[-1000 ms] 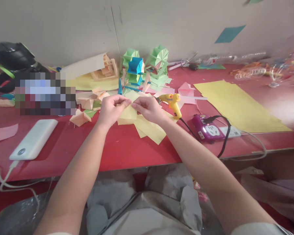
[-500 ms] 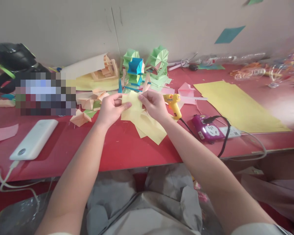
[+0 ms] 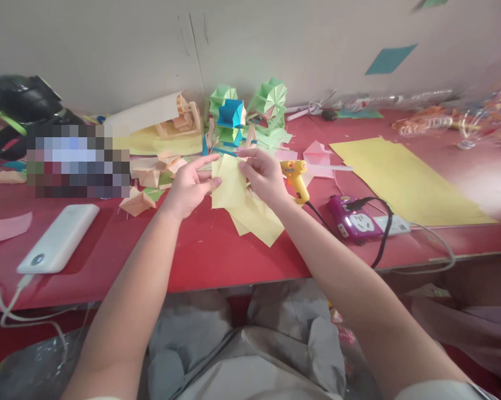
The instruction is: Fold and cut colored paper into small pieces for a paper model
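A small piece of pale yellow paper (image 3: pixel 228 186) is held up between my hands, above the table. My right hand (image 3: pixel 267 175) pinches its upper right corner between thumb and fingers. At its left edge is my left hand (image 3: pixel 189 186), thumb against the paper and index finger stretched along the top; the other fingertips are partly hidden. More yellow paper pieces (image 3: pixel 261 219) lie loose beneath it on the red table (image 3: pixel 192 261). Just right of my right hand lies a yellow glue gun (image 3: pixel 298 180). Behind the paper stand a blue folded paper piece (image 3: pixel 231 114) and green pleated paper wheels (image 3: pixel 271 97).
A purple power socket (image 3: pixel 354 219) with cables sits to the right, before large yellow sheets (image 3: pixel 404 180). On the left are a white power bank (image 3: pixel 60 236), peach folded papers (image 3: pixel 139 201) and a black object (image 3: pixel 23 103). A wall (image 3: pixel 129 50) closes off the back.
The held yellow paper has shifted slightly right and now hangs straighter. My left index finger has straightened, and the left fingers are spread a little more.
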`<act>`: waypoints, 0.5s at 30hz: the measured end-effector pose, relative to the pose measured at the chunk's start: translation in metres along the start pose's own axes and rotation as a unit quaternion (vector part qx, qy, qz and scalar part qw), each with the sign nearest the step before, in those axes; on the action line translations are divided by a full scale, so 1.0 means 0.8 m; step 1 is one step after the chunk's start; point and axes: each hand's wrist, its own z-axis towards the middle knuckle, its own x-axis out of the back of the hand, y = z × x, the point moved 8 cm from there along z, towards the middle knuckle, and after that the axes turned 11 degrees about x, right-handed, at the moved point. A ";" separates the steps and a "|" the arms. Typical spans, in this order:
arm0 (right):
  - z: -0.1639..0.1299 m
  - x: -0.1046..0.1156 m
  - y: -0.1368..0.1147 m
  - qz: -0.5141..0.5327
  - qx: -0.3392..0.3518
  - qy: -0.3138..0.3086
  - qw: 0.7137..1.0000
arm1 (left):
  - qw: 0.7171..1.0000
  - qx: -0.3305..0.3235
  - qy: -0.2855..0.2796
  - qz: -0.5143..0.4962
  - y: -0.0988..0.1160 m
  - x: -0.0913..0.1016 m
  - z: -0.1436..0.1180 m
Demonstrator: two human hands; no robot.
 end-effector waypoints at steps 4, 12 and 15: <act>0.000 -0.003 0.000 0.009 -0.004 -0.011 1.000 | 1.000 0.003 0.002 -0.006 0.002 0.000 -0.001; -0.005 -0.007 0.032 0.149 -0.150 -0.006 0.977 | 1.000 -0.015 -0.023 -0.001 0.021 -0.003 -0.009; -0.012 -0.020 0.038 0.223 -0.214 -0.038 0.950 | 0.998 -0.047 -0.006 0.040 0.020 -0.003 -0.008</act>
